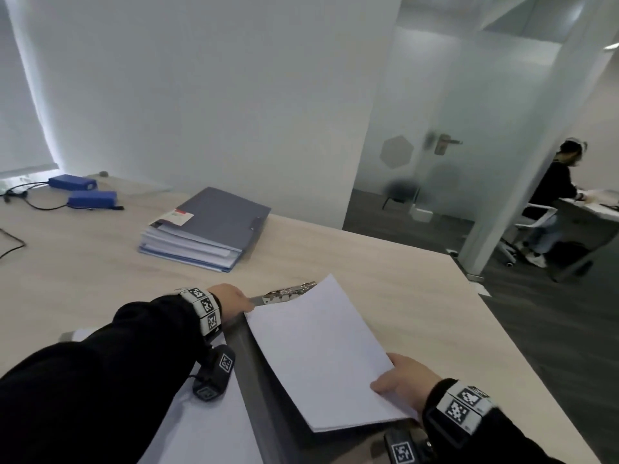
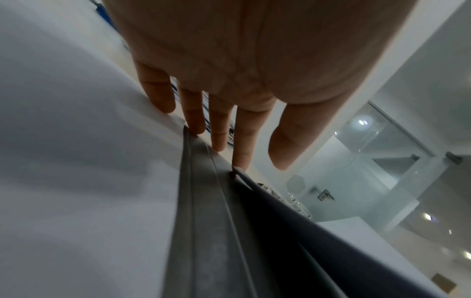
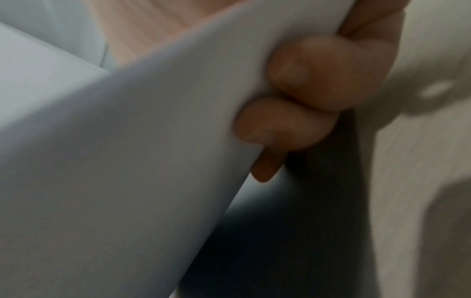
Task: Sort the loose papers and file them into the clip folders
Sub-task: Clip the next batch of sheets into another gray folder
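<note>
Wooden desk, paper stack between both hands, open folder beneath.

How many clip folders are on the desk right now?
2. One open grey folder lies in front of the person, under the papers that the right hand holds. One closed blue-grey folder tops a paper stack further back. More may be hidden in that stack.

— What's the worktop made of?
— Pale wood-grain laminate, matt. The open folder on it looks like smooth grey plastic with a dull sheen, and its clip is shiny bright metal.
— And the sheets?
— Plain white paper, matt and smooth. The closed folder further back is matt blue-grey plastic over a thick paper stack.
</note>
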`<state>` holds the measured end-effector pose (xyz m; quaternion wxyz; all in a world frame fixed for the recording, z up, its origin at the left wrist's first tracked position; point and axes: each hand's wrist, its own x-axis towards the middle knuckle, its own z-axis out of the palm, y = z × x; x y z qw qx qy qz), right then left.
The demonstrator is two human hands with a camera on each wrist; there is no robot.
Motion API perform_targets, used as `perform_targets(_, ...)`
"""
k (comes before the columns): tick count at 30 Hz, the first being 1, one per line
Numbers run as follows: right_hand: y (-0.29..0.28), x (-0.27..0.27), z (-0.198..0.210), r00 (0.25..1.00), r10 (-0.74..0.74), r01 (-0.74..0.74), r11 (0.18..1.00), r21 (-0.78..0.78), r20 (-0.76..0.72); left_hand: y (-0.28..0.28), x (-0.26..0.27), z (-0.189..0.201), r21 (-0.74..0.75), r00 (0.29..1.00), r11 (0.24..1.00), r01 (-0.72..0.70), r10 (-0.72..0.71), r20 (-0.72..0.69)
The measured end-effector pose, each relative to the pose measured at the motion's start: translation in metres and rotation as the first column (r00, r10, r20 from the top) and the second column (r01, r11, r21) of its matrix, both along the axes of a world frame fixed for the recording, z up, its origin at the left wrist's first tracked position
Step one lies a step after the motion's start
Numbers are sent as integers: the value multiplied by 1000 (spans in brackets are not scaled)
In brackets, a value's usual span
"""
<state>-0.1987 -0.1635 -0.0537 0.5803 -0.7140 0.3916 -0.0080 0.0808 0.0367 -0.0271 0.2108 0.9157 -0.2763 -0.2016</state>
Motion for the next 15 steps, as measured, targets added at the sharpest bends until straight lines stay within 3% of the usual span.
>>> perform_targets(5,-3,6,-4,1000,-16,16,1000,-6,25,8,15,-17,-198,995,978,-68,52,-87)
perform_targets(15,-5,-2,-6,999,-5,3,999,37,46,9,24,-30,-239,984,961,-142,110,-143)
